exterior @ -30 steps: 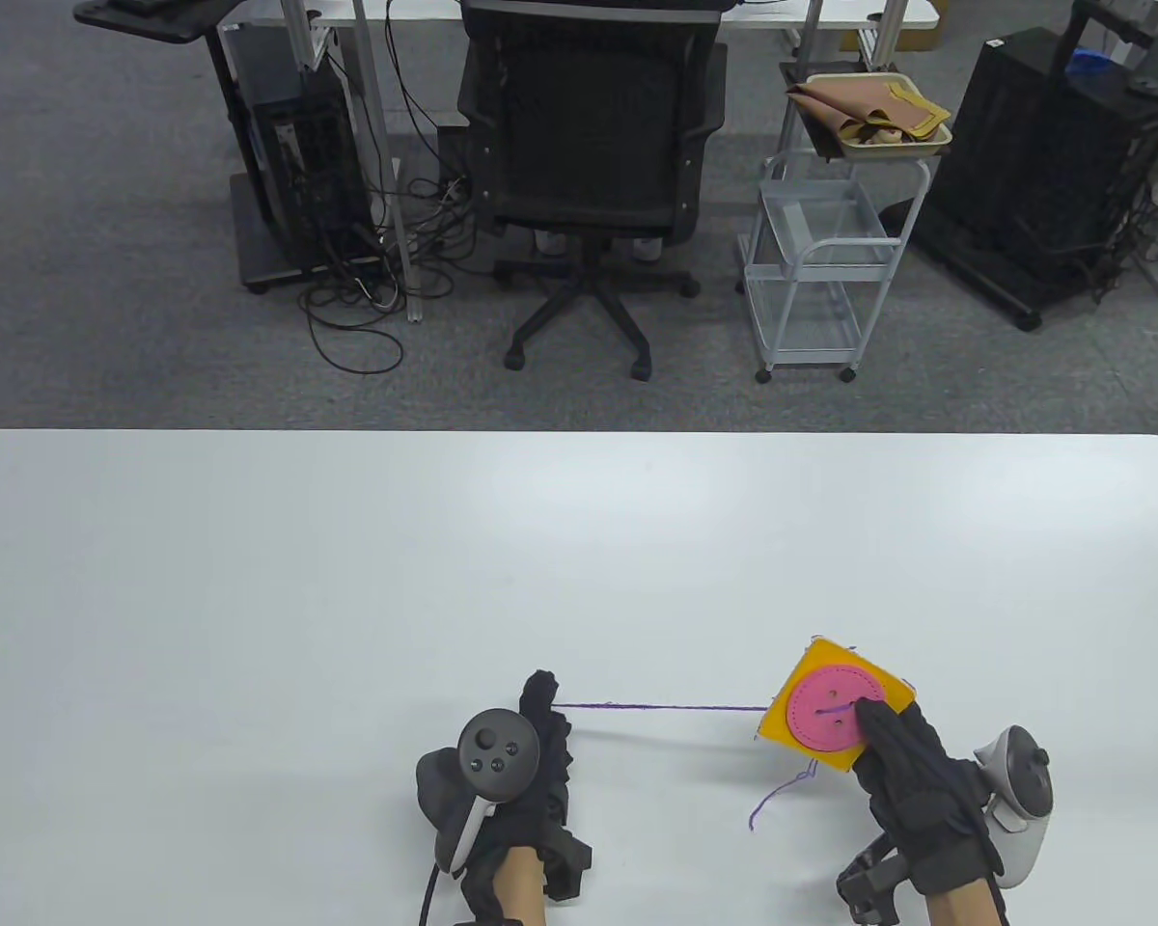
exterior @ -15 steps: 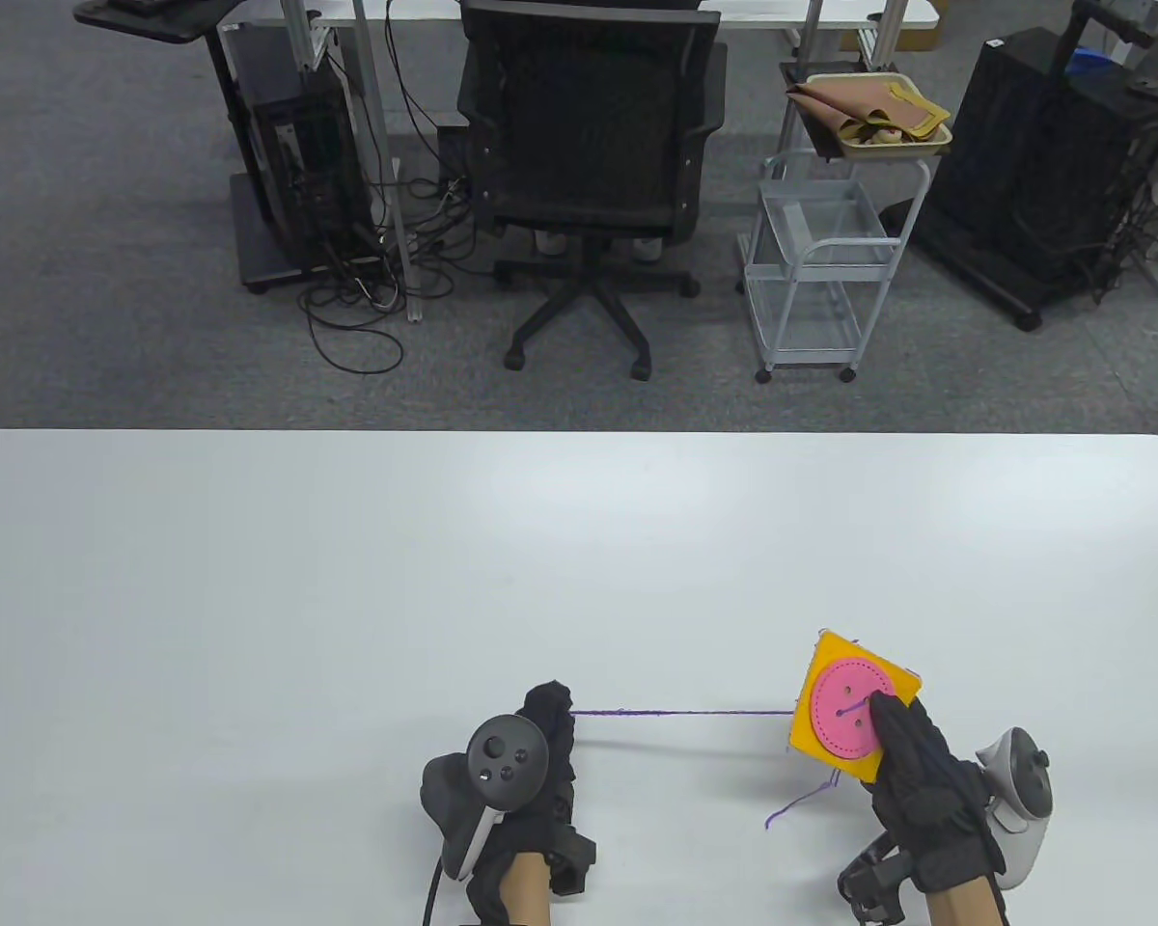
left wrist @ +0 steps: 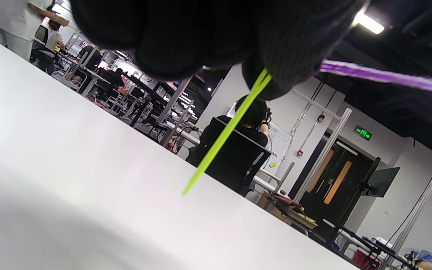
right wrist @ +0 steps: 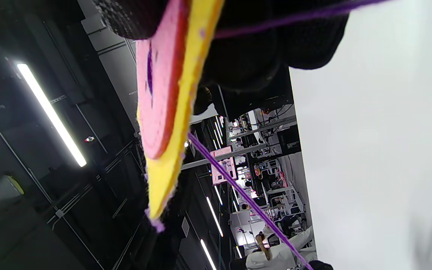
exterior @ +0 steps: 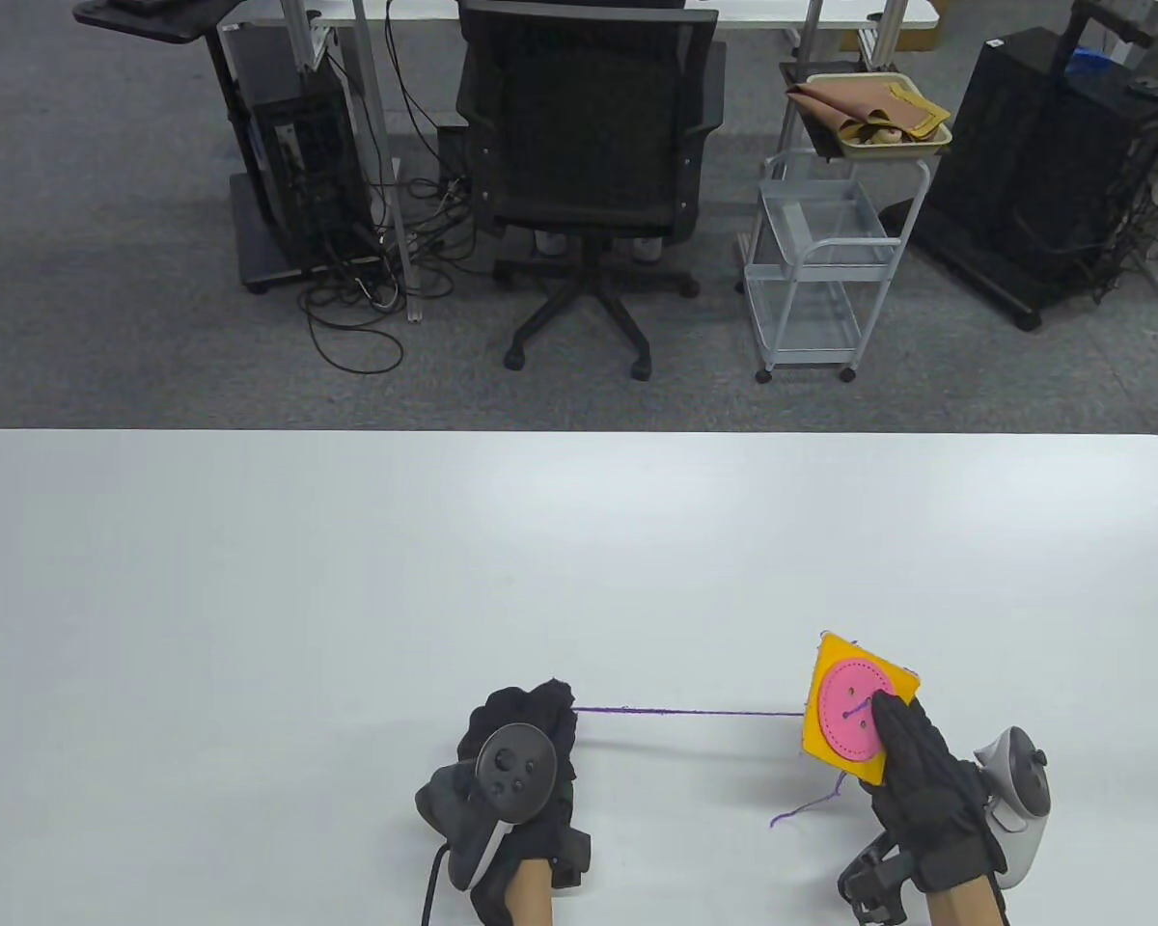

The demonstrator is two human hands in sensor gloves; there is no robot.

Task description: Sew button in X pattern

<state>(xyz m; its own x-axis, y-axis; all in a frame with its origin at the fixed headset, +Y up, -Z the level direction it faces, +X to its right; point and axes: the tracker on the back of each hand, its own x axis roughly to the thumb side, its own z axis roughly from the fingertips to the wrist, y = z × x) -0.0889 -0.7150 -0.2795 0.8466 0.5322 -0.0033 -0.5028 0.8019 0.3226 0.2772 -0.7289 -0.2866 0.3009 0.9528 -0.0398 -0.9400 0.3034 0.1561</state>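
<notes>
pink button [exterior: 854,712] on yellow felt [exterior: 820,738], purple thread [exterior: 685,713] taut

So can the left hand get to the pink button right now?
Probably not right away: the left hand pinches a green needle, pulling purple thread taut, apart from the pink button the right hand holds.

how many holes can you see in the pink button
3 show on the pink button in the table view: one toward its upper left, two near the middle with purple thread between them. The right hand may hide another.

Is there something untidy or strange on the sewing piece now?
Only a loose purple thread tail dangling below the yellow felt square the right hand holds. The main thread is taut; nothing looks damaged.
</notes>
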